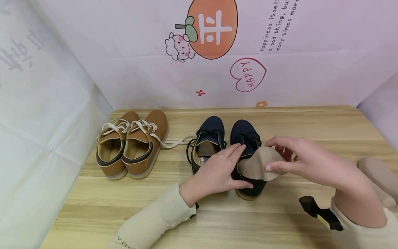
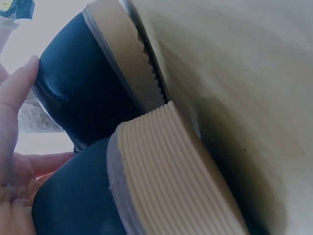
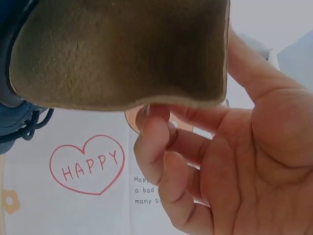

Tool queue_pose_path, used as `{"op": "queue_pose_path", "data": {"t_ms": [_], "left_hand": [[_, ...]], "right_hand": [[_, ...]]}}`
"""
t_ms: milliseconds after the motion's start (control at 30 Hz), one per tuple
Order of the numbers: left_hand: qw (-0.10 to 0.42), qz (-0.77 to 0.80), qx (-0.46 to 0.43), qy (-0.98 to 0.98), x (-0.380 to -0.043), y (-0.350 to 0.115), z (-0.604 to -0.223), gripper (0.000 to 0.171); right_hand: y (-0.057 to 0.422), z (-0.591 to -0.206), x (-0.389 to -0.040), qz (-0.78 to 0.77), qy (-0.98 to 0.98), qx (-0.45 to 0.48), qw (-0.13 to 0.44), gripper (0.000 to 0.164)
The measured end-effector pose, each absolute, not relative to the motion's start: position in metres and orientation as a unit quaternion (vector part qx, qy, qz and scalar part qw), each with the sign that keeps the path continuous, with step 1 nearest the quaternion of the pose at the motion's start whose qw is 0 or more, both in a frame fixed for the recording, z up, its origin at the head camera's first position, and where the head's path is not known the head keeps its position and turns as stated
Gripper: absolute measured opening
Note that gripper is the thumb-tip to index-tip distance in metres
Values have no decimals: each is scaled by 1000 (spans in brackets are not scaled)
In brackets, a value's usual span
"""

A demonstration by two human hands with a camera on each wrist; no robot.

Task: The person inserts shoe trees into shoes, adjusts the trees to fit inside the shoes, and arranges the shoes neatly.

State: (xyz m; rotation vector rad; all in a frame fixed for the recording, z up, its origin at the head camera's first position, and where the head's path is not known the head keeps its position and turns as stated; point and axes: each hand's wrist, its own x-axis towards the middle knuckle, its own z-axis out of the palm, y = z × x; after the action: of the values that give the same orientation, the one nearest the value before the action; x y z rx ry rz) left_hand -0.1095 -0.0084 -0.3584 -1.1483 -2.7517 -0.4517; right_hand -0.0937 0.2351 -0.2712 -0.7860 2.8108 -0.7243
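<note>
A pair of dark navy lace-up shoes stands in the middle of the wooden surface. My left hand (image 1: 216, 173) lies against the right navy shoe (image 1: 242, 129), its fairly straight fingers by the opening and its thumb across the heel. In the left wrist view, that thumb touches the heel (image 2: 68, 63) of one shoe. My right hand (image 1: 298, 155) pinches a bent beige insole (image 1: 264, 162) between thumb and fingers. The insole's other end reaches into this shoe's opening. Partly behind my left hand is the left navy shoe (image 1: 212, 126), with a beige piece inside.
Brown shoes (image 1: 141, 148) with loose cream laces stand side by side at the left; one lace (image 1: 177, 142) trails toward the navy pair. Beige insole-like pieces (image 1: 377, 176) lie at the far right. A printed white backdrop (image 1: 140, 69) rises behind the wooden surface (image 1: 326, 124).
</note>
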Motion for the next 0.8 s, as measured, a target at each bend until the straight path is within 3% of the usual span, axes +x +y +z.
{"op": "queue_pose_path", "data": {"t_ms": [333, 567, 800], "left_hand": [[58, -156, -378, -911, -111, -8, -361, 104], [58, -159, -372, -913, -109, -9, -362, 104], [74, -151, -374, -912, -110, -9, -364, 106]], "right_hand": [[239, -276, -98, -243, 929, -270, 72, 40], [240, -280, -98, -249, 916, -310, 59, 24], [240, -281, -97, -247, 914, -316, 68, 26]]}}
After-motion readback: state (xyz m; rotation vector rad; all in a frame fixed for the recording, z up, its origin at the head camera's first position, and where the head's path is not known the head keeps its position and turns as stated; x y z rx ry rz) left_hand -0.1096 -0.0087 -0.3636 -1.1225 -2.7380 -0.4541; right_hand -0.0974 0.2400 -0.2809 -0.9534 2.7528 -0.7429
